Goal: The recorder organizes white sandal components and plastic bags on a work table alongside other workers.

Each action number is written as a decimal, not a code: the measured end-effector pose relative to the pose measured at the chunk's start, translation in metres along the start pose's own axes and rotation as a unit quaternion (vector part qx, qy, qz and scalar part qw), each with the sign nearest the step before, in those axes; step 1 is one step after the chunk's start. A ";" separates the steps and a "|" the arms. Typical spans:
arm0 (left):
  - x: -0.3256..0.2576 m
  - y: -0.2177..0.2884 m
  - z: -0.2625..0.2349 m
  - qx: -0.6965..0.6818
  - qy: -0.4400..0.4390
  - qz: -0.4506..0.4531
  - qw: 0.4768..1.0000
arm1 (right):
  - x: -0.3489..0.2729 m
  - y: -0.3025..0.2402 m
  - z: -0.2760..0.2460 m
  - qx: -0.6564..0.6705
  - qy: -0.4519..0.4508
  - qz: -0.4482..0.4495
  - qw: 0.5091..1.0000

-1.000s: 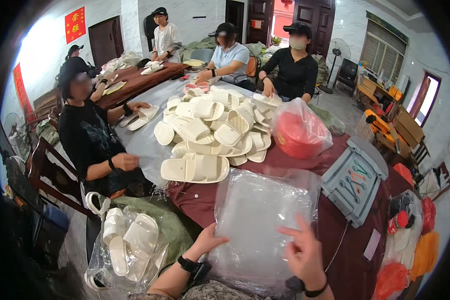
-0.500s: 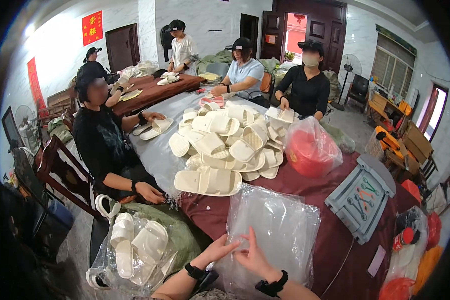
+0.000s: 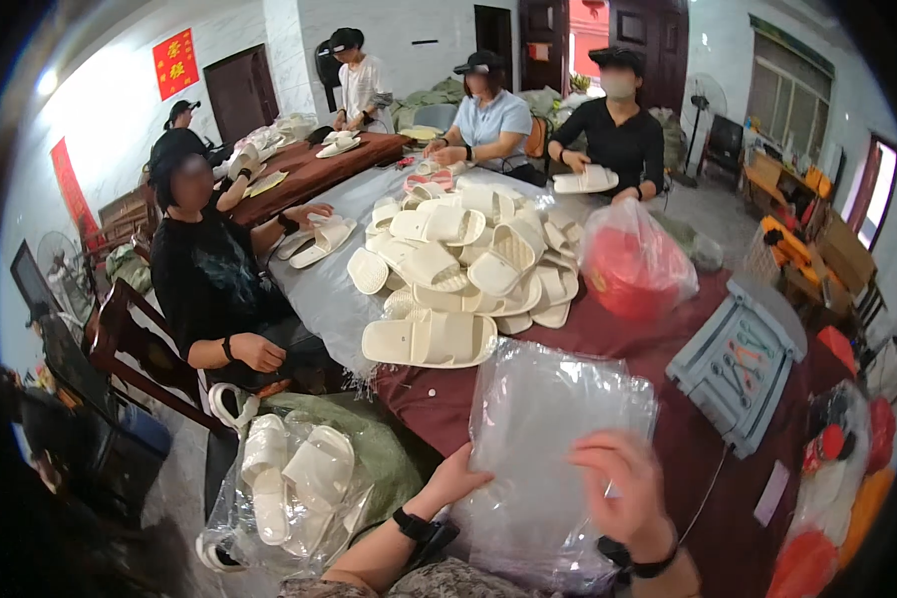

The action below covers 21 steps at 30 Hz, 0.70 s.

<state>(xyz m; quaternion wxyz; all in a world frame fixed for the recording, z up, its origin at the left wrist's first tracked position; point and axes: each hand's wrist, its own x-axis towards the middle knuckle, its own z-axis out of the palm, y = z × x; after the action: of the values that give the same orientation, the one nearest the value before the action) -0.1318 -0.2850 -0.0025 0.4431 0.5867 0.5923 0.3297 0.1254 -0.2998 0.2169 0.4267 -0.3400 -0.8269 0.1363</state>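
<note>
Room: white walls, dark doors, several seated workers. Long table (image 3: 668,349) under maroon cloth carries a heap of white slippers (image 3: 458,264), a red bagged item (image 3: 630,261) and a grey tool tray (image 3: 738,361). Stack of clear plastic bags (image 3: 553,439) lies at near edge. Left hand (image 3: 456,480) grips its left edge; right hand (image 3: 618,488) rests fingers spread on top

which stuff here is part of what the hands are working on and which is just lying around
In hand:
- stack of clear plastic bags, touched by left hand and right hand
- pile of cream foam slippers

Lying about:
- red item in a clear bag
- grey plastic tray
- bag of slippers on the floor
</note>
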 end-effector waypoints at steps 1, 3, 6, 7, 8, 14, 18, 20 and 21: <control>-0.002 0.000 -0.002 -0.004 -0.001 -0.004 1.000 | 0.006 -0.014 -0.026 -0.052 0.034 -0.067 0.996; 0.001 -0.005 -0.001 -0.006 -0.006 0.001 1.000 | 0.014 -0.046 -0.067 -0.140 0.119 -0.182 0.966; 0.009 0.004 0.010 -0.045 -0.036 0.025 0.998 | 0.013 -0.102 -0.105 -0.315 0.258 -0.234 0.883; 0.010 -0.002 0.008 -0.092 -0.031 0.017 0.995 | 0.011 -0.094 -0.103 -0.308 0.263 -0.223 0.887; 0.012 -0.007 0.007 -0.081 -0.033 0.009 0.996 | 0.010 -0.089 -0.100 -0.300 0.265 -0.212 0.891; 0.007 0.002 0.010 -0.106 -0.017 -0.001 0.994 | -0.015 -0.097 -0.099 -0.285 0.261 -0.145 0.911; 0.000 0.013 0.004 -0.134 -0.031 -0.030 0.990 | -0.023 -0.105 -0.103 -0.286 0.251 -0.118 0.917; 0.001 -0.002 0.009 -0.086 -0.020 -0.030 0.996 | -0.021 -0.106 -0.107 -0.282 0.245 -0.123 0.919; 0.008 -0.005 0.007 -0.119 -0.026 -0.008 0.993 | -0.019 -0.106 -0.109 -0.278 0.242 -0.126 0.921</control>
<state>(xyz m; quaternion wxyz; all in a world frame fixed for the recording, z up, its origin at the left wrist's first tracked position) -0.1264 -0.2789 -0.0111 0.5274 0.5337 0.5419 0.3787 0.1726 -0.3976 0.3250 0.5156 -0.3604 -0.7391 -0.2409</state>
